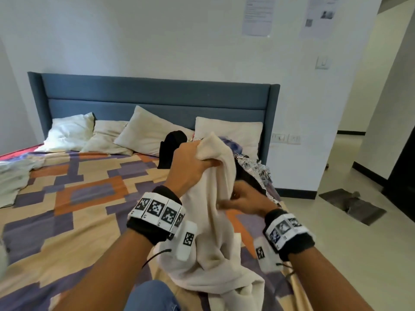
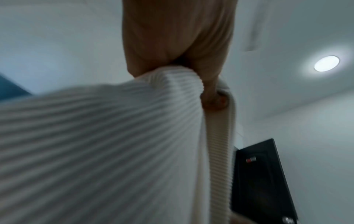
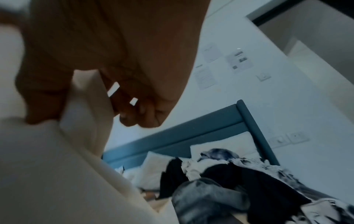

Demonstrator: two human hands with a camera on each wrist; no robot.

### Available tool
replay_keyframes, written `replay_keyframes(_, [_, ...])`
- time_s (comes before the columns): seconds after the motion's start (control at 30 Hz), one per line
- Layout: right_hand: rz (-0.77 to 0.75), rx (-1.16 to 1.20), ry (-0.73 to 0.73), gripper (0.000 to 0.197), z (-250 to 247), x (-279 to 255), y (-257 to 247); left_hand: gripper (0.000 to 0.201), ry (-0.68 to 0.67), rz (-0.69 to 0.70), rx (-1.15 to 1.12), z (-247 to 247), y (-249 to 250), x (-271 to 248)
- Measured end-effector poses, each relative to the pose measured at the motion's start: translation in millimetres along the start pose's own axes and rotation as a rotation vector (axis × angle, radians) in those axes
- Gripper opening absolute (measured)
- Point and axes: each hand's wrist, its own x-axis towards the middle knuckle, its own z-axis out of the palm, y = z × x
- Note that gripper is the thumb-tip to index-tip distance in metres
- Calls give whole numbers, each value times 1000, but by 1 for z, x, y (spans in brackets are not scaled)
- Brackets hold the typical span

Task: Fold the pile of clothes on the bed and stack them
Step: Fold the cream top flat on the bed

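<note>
Patterned bed [image 1: 85, 194] lying below; left hand [image 1: 190, 167] gripping cream garment [image 1: 215, 221] raised above it, right hand [image 1: 244, 198] pinching its edge; clothes pile [image 3: 239, 181] sitting by pillows [image 1: 148, 131].

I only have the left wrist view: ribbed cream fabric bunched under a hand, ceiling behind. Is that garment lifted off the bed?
Observer: Partly. The left hand grips the cream ribbed garment raised, but its lower end lies crumpled on the patterned bedsheet.
Operator: Is the other hand on it?
Observer: Yes, the right hand pinches an edge lower down.
Operator: Any clothes left unfolded?
Observer: A pile of dark and printed clothes lies near the pillows.
</note>
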Motion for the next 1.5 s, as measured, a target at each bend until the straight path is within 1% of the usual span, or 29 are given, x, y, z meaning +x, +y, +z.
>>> replay_keyframes(0.1, [263,-247,-164,51,26,5,36,28,-92,106,155,-2,10,-1])
replay_keyframes(0.2, [363,-308,-352,74,42,6,64,24,-6,54,30,-17,13,-3])
replay_keyframes(0.27, [413,-355,-354,95,39,3,79,26,80,73,-26,-32,14,-2])
replay_keyframes(0.3, [439,-331,-291,95,33,4,86,27,123,98,-19,-38,14,-2])
replay_keyframes(0.33, [453,-316,-196,85,24,1,84,27,161,109,-2,-43,13,-1])
replay_keyframes(0.37, [410,-316,-77,68,10,0,85,26,200,101,11,-46,10,-1])
replay_keyframes(0.4, [360,-404,87,47,-7,-2,83,25,240,76,22,-47,5,0])
replay_keyframes(0.43, [303,-505,264,33,-29,-5,81,25,280,44,31,-49,-1,1])
replay_keyframes(0.5, [257,-651,671,31,-75,-18,72,25,315,-17,67,-46,-10,3])
replay_keyframes(0.57, [230,-661,994,22,-116,-35,52,29,262,-26,99,-33,-12,6])
replay_keyframes(0.63, [196,-578,1243,31,-148,-55,30,31,216,-29,86,-13,-7,12])
replay_keyframes(0.67, [128,-496,1358,35,-159,-63,19,29,215,-34,67,-3,-3,16])
replay_keyframes(0.7, [34,-359,1443,32,-165,-72,7,28,213,-37,39,5,1,20])
replay_keyframes(0.73, [-87,-183,1473,22,-171,-81,-4,26,209,-46,1,14,5,26])
replay_keyframes(0.77, [-164,-33,1430,10,-170,-89,-15,25,207,-56,-35,19,7,29])
replay_keyframes(0.8, [-181,8,1365,10,-169,-97,-18,25,206,-74,-65,23,8,32])
replay_keyframes(0.83, [-145,-18,1254,17,-166,-106,-17,27,216,-89,-77,24,6,35])
replay_keyframes(0.87, [-86,-59,1116,24,-166,-113,-12,31,231,-104,-80,22,3,37])
replay_keyframes(0.93, [122,-250,804,29,-164,-127,6,36,269,-125,-85,11,-5,38])
replay_keyframes(1.03, [449,-565,326,19,-139,-131,49,30,272,-153,-42,-22,-15,38])
replay_keyframes(1.07, [489,-626,221,19,-127,-127,67,28,281,-162,-20,-36,-17,38])
replay_keyframes(1.1, [523,-663,165,19,-116,-124,83,27,297,-175,9,-49,-21,39])
replay_keyframes(1.13, [529,-664,166,19,-106,-115,100,28,320,-188,44,-63,-24,40])
replay_keyframes(1.17, [536,-647,226,21,-99,-109,115,30,344,-211,84,-77,-28,40])
replay_keyframes(1.27, [495,-587,527,18,-91,-83,141,41,428,-306,212,-121,-46,46])
replay_keyframes(1.33, [445,-545,615,20,-89,-65,147,54,526,-363,264,-147,-64,54])
replay_keyframes(1.37, [409,-521,617,19,-89,-56,147,56,536,-390,306,-155,-73,59])
replay_keyframes(1.43, [356,-490,599,19,-87,-38,149,61,459,-462,491,-163,-101,65])
replay_keyframes(1.5, [339,-476,587,22,-80,-24,154,78,319,-535,653,-162,-137,66])
